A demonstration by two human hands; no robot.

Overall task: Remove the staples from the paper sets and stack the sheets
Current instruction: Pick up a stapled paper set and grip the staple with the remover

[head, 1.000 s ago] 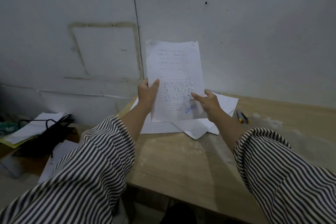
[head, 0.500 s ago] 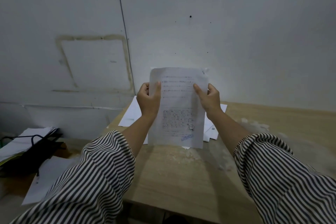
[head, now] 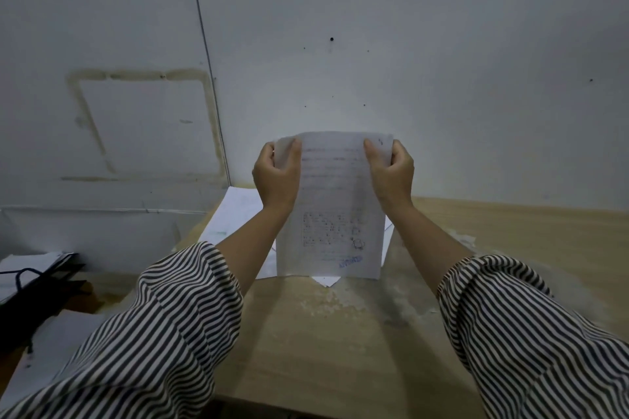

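I hold a printed paper set (head: 332,214) upright in front of me, above the wooden table (head: 323,333). My left hand (head: 277,173) grips its upper left corner, thumb on the front. At the upper right corner my right hand (head: 391,173) grips it the same way. The page carries printed text and a blue stamp near the bottom. Behind it, loose white sheets (head: 235,214) lie spread on the table against the wall, mostly hidden by the held set. No staple can be made out.
A black tray with papers and a cord (head: 34,279) sits low at the left, with more white sheets (head: 58,360) below it. The grey wall (head: 442,78) rises right behind the table. White dusty patches mark the tabletop at right.
Both hands have slid up from the middle of the paper set to its top corners. The set has come down lower in front of me, and the view has tilted up.
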